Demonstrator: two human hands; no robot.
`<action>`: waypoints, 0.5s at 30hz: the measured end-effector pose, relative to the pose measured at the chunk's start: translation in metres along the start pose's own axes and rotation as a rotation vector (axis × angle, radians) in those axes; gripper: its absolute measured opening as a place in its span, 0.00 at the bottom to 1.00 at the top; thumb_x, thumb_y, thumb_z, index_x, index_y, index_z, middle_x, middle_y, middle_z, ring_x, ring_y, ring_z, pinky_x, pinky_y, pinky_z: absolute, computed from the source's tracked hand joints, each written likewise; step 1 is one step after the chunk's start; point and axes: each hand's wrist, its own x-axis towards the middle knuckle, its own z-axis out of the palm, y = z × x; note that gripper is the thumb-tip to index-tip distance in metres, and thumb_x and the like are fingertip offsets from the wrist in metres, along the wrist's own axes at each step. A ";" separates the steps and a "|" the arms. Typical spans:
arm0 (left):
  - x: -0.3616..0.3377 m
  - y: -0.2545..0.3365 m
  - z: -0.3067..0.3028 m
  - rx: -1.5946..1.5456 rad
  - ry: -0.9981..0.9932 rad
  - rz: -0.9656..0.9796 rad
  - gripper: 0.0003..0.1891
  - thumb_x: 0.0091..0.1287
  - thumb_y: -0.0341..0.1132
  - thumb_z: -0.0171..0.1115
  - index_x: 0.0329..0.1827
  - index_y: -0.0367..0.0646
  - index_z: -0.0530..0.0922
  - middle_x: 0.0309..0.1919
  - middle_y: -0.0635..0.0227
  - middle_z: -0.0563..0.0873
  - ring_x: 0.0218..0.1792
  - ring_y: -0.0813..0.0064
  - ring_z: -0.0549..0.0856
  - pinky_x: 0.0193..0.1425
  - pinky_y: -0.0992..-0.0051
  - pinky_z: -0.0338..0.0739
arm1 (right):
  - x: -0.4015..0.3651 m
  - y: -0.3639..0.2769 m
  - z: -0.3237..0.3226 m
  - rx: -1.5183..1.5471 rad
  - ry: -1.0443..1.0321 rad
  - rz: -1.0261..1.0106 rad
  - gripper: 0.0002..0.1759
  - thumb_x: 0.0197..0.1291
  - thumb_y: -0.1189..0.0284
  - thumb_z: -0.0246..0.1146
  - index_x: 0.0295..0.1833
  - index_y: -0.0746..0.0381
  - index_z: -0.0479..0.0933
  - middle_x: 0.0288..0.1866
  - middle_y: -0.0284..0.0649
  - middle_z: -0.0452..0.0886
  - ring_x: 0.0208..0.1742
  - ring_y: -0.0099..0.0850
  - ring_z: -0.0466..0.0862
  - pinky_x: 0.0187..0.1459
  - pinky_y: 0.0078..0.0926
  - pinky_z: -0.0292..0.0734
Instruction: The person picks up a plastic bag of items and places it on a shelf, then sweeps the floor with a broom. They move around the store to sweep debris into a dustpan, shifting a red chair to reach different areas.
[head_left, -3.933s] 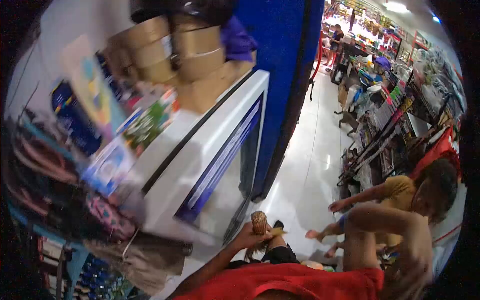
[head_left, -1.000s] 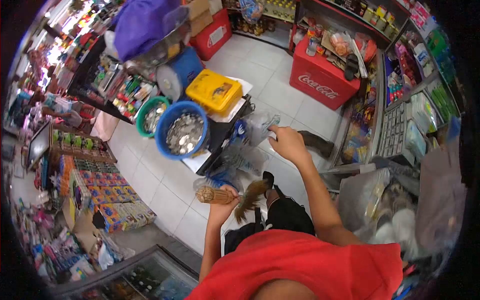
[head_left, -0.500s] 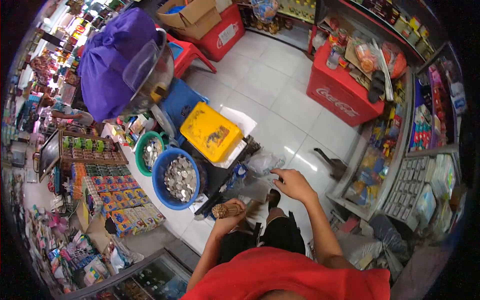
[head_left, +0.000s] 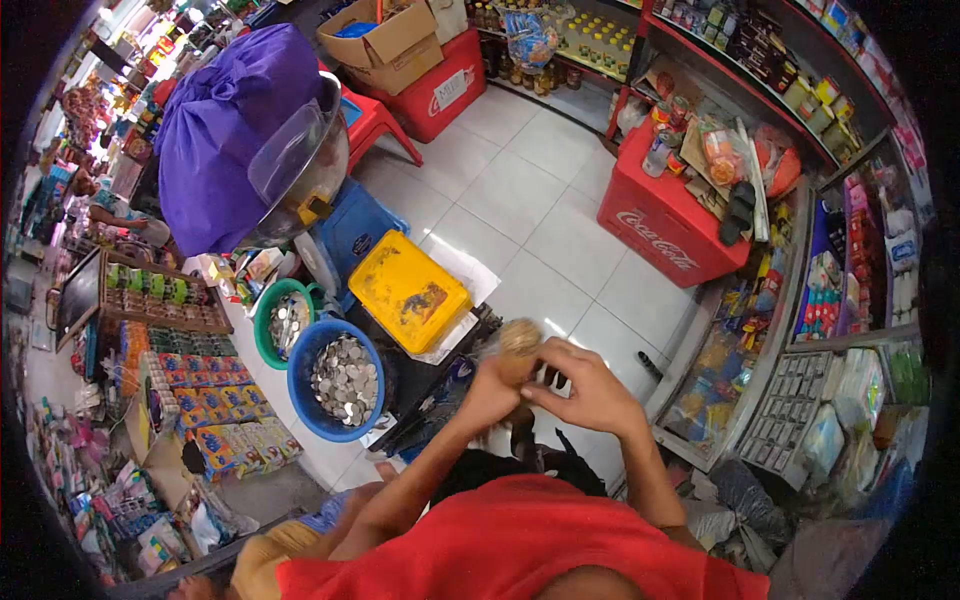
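The left hand (head_left: 488, 402) is closed around a broom handle (head_left: 520, 338), its fingers wrapped below the thick, rounded end, which points up in front of the red shirt (head_left: 520, 535). The right hand (head_left: 592, 392) is just beside it, fingers bent, with a narrow gap between thumb and forefinger; whether they pinch the handle or anything on it cannot be told. The broom is already in hand and raised above the tiled floor (head_left: 540, 200). Its bristle end is hidden, so neither what is done nor what is left can be read from it.

To the left, a blue basin (head_left: 332, 434) and a green basin (head_left: 264, 335) hold coins (head_left: 343, 380), near a yellow container (head_left: 410, 292) on the dark table (head_left: 425, 395). Another person's yellow sleeve (head_left: 272, 560) is close by the left arm.
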 end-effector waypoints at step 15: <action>0.195 0.005 0.002 0.340 0.113 0.614 0.11 0.42 0.28 0.59 0.32 0.40 0.75 0.31 0.65 0.78 0.39 0.64 0.74 0.41 0.71 0.71 | 0.097 0.038 -0.080 -0.240 0.100 -0.017 0.27 0.49 0.71 0.59 0.57 0.59 0.65 0.41 0.50 0.76 0.39 0.47 0.77 0.40 0.38 0.71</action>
